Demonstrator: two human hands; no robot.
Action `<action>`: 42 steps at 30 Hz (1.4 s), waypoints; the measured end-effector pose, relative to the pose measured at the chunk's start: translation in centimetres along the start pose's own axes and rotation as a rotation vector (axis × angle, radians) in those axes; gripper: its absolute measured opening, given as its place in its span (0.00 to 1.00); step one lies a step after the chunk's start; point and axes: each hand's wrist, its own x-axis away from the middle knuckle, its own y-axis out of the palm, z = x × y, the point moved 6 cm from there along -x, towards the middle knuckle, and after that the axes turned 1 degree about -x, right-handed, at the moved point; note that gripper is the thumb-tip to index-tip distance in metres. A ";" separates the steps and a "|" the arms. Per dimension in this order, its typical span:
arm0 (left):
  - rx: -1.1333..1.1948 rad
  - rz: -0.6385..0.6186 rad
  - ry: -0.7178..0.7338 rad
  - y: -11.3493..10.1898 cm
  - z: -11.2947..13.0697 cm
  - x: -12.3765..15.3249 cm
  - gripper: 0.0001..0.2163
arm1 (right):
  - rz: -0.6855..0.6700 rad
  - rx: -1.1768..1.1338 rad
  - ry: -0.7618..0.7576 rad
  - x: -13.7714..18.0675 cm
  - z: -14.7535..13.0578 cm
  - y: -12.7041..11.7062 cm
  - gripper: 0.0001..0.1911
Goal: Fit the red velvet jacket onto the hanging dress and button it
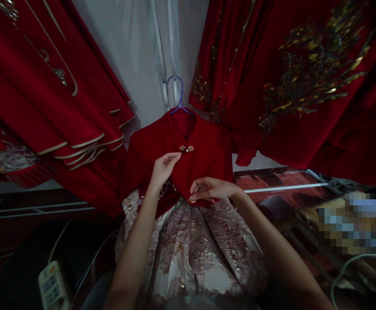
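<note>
A short red jacket (204, 161) hangs on a purple hanger (180, 92). Its collar fastens at the top with a beaded clasp (187, 149), and the front parts lower down. Just below that clasp, my left hand (166, 168) pinches the jacket's front edge with thumb and fingers together. My right hand (212, 189) has its fingers curled on the opposite front panel, beside a lower beaded ornament (192, 200). Beneath the jacket spreads a pleated, silvery-pink floral brocade skirt (188, 254). My left forearm covers part of the jacket's left panel.
Red garments with pale piping (87, 137) hang on the left. To the right hangs a red garment with gold sequin embroidery (304, 73). A white power strip (54, 286) lies at lower left, with cords around it. Metal rack bars (288, 187) run low behind.
</note>
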 end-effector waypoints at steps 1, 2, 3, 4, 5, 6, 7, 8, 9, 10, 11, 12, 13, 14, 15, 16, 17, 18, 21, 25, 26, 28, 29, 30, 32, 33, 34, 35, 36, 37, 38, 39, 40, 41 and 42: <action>-0.138 -0.004 0.110 0.3 1.1 -0.5 0.15 | -0.023 0.009 0.009 0.4 -0.1 -0.1 0.19; -0.295 -0.012 0.205 0.6 2.1 -1.0 0.15 | -0.045 0.019 0.016 0.9 -0.2 -0.3 0.19; -0.460 -0.022 0.286 0.9 2.9 -1.5 0.15 | -0.060 0.030 0.020 1.2 -0.2 -0.5 0.18; -0.620 -0.031 0.355 1.3 3.6 -1.9 0.16 | -0.066 0.039 0.019 1.5 -0.3 -0.7 0.18; -0.761 -0.044 0.417 1.6 4.2 -2.2 0.17 | -0.065 0.046 0.015 1.8 -0.4 -0.9 0.18; -0.876 -0.067 0.472 2.0 4.7 -2.5 0.17 | -0.059 0.050 0.011 2.0 -0.4 -1.1 0.18; -0.962 -0.099 0.523 2.4 5.2 -2.8 0.16 | -0.052 0.051 0.010 2.1 -0.4 -1.3 0.18; -1.023 -0.138 0.571 2.7 5.7 -3.1 0.14 | -0.050 0.047 0.015 2.2 -0.4 -1.4 0.18; -1.064 -0.183 0.615 3.1 6.1 -3.4 0.12 | -0.052 0.040 0.026 2.2 -0.4 -1.4 0.18; -1.090 -0.234 0.655 3.4 6.4 -3.6 0.10 | -0.059 0.034 0.037 2.2 -0.3 -1.3 0.19; -1.103 -0.289 0.689 3.7 6.7 -3.9 0.08 | -0.067 0.029 0.048 2.2 -0.3 -1.2 0.19; -1.107 -0.344 0.713 3.9 6.9 -4.1 0.07 | -0.072 0.027 0.053 2.2 -0.3 -1.1 0.19; -1.101 -0.392 0.723 4.0 7.1 -4.3 0.07 | -0.075 0.026 0.053 2.2 -0.3 -1.1 0.18; -1.086 -0.430 0.720 4.1 7.2 -4.5 0.07 | -0.074 0.028 0.048 2.2 -0.3 -1.1 0.18; -1.060 -0.459 0.708 4.1 7.3 -4.7 0.08 | -0.071 0.031 0.041 2.2 -0.3 -1.1 0.18; -1.023 -0.479 0.688 4.1 7.4 -4.8 0.07 | -0.066 0.036 0.034 2.2 -0.3 -1.1 0.18; -0.974 -0.492 0.660 4.0 7.5 -4.9 0.07 | -0.060 0.043 0.030 2.2 -0.3 -1.2 0.17; -0.909 -0.498 0.626 4.0 7.6 -5.0 0.06 | -0.055 0.050 0.027 2.2 -0.4 -1.3 0.17; -0.663 -0.493 0.482 3.8 7.7 -5.4 0.04 | -0.056 0.072 0.027 2.4 -0.3 -1.6 0.18; -0.432 -0.446 0.310 3.2 7.6 -6.2 0.06 | -0.061 0.079 0.029 2.5 -0.2 -1.7 0.19; -0.402 -0.438 0.282 3.1 7.5 -6.3 0.06 | -0.060 0.084 0.031 2.6 -0.2 -1.7 0.19; -0.358 -0.431 0.245 2.8 7.4 -6.6 0.07 | -0.061 0.093 0.027 2.6 -0.2 -1.7 0.19; -0.343 -0.428 0.235 2.7 7.3 -6.7 0.07 | -0.058 0.096 0.012 2.6 -0.4 -1.6 0.18; -0.326 -0.416 0.226 2.5 7.3 -6.7 0.07 | -0.042 0.101 -0.014 2.5 -0.6 -1.6 0.17; -0.288 -0.364 0.200 2.0 7.0 -6.7 0.07 | 0.065 0.120 -0.097 2.0 -1.6 -2.1 0.15; -0.279 -0.331 0.193 1.6 6.9 -6.6 0.07 | 0.166 0.133 -0.147 1.7 -2.2 -2.6 0.14; -0.295 -0.302 0.201 1.4 6.9 -6.5 0.07 | 0.292 0.138 -0.200 1.4 -3.0 -3.3 0.14; -0.347 -0.279 0.232 1.2 6.9 -6.2 0.07 | 0.429 0.130 -0.254 1.1 -3.9 -4.0 0.14; -0.436 -0.256 0.287 1.1 7.1 -5.8 0.09 | 0.560 0.100 -0.307 0.7 -4.8 -4.7 0.14; -0.550 -0.228 0.359 1.2 7.3 -5.3 0.12 | 0.668 0.053 -0.360 0.2 -5.7 -5.1 0.15; -0.673 -0.183 0.435 1.2 7.5 -4.8 0.16 | 0.739 -0.006 -0.413 -0.5 -6.5 -5.3 0.16; -0.788 -0.123 0.502 1.2 7.6 -4.2 0.20 | 0.775 -0.063 -0.464 -1.4 -7.3 -5.3 0.18; -0.885 -0.051 0.553 1.1 7.7 -3.6 0.25 | 0.780 -0.101 -0.508 -2.4 -8.0 -5.1 0.20; -0.962 0.023 0.583 0.9 7.6 -3.1 0.28 | 0.780 -0.108 -0.530 -3.4 -8.6 -4.8 0.24; -1.021 0.094 0.592 0.6 7.5 -2.8 0.31 | 0.791 -0.085 -0.513 -4.4 -9.0 -4.5 0.29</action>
